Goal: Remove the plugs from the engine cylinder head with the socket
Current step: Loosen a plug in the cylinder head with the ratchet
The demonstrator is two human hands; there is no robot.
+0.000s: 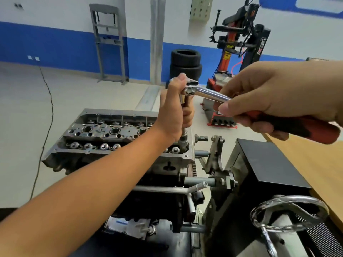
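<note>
Open floor is left beyond the cylinder head; passage on its right is blocked by the stand clamp and black box.

Two hands show: the left hand and the right hand. One ratchet, one socket, one cylinder head with three open bores visible. Far off, two stacked tyres. Near right, one handwheel.
</note>
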